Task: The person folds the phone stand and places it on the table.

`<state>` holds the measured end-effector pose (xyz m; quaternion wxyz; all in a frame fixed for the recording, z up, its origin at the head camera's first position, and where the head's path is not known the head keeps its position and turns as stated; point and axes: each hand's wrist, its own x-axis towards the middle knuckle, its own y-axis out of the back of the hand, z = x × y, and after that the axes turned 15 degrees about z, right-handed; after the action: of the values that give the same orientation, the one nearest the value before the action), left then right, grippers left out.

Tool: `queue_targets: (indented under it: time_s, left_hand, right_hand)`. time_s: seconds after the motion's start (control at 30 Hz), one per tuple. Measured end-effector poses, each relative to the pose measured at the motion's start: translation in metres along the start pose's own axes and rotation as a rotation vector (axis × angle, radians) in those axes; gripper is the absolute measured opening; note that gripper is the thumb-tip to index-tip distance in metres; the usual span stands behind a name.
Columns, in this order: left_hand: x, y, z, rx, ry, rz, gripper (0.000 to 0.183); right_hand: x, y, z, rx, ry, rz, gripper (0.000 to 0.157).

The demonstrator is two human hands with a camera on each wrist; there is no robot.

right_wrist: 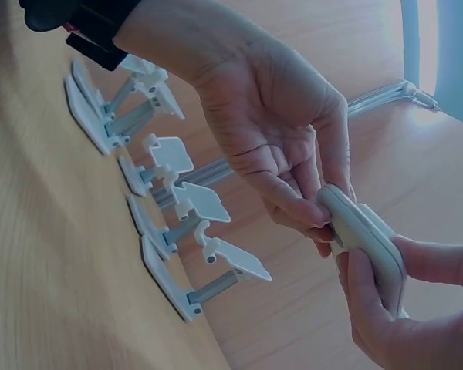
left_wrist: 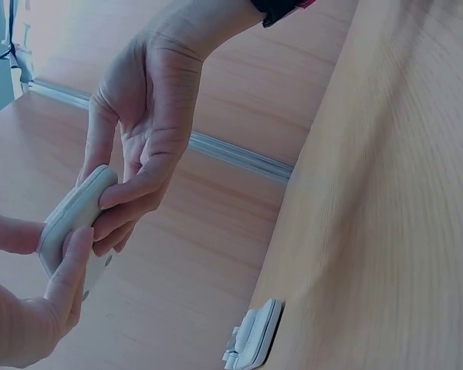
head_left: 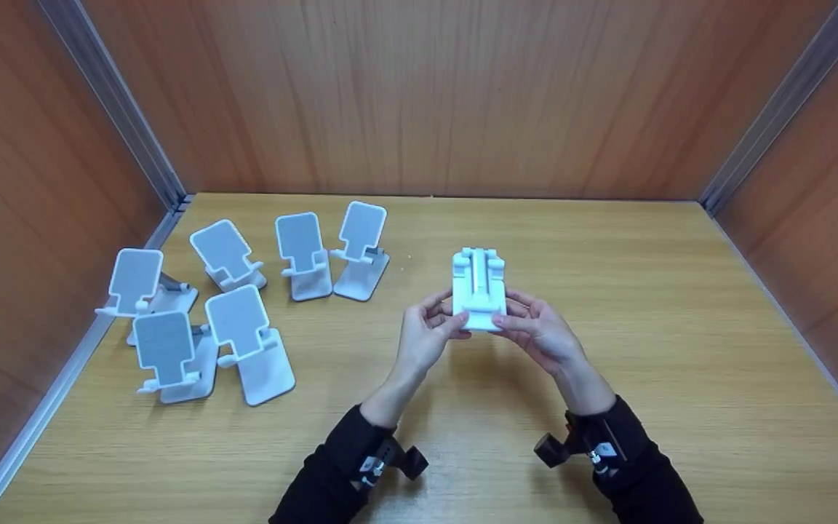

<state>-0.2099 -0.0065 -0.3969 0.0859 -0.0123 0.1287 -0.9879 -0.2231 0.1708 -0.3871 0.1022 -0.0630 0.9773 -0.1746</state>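
A white phone stand (head_left: 479, 291), folded flat, is held up above the wooden table, its hinged side showing in the head view. My left hand (head_left: 426, 335) pinches its lower left corner, the thumb lying on the front. The lower right corner is pinched by my right hand (head_left: 539, 331) in the same way. Both wrist views show the stand edge-on between the two hands, clear of the tabletop. Fingers behind the stand are partly hidden.
Several unfolded white phone stands (head_left: 237, 324) are grouped on the table's left side. In the left wrist view, another white piece (left_wrist: 255, 335), apparently a folded stand, lies on the table (head_left: 681, 364). Wooden panels (head_left: 463, 94) with metal strips enclose the back and sides.
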Motion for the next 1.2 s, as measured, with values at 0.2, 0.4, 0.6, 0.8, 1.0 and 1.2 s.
queue_targets:
  time_s: [0.2, 0.4, 0.6, 0.8, 1.0, 1.2]
  left_hand:
    - [-0.001, 0.011, 0.006, 0.247, -0.072, -0.075, 0.049]
    - [-0.005, 0.039, 0.026, 0.515, -0.244, -0.019, 0.050]
    - [-0.009, 0.082, 0.053, 0.674, -0.469, 0.217, 0.044]
    - [-0.013, 0.132, 0.070, 0.861, -0.518, 0.486, 0.053]
    - [-0.013, 0.174, 0.071, 0.956, -0.402, 0.638, 0.059]
    - [-0.008, 0.195, 0.065, 0.960, -0.263, 0.623, 0.063]
  right_hand:
    - [0.001, 0.001, 0.001, 0.003, -0.014, -0.006, 0.058]
    - [0.006, 0.011, 0.002, -0.003, -0.026, 0.031, 0.056]
    - [0.016, 0.031, -0.006, -0.023, -0.046, 0.124, 0.060]
    - [0.033, 0.056, -0.016, -0.016, -0.060, 0.201, 0.062]
    - [0.050, 0.077, -0.022, -0.099, -0.061, 0.299, 0.063]
    - [0.066, 0.087, -0.021, -0.226, -0.080, 0.370, 0.058]
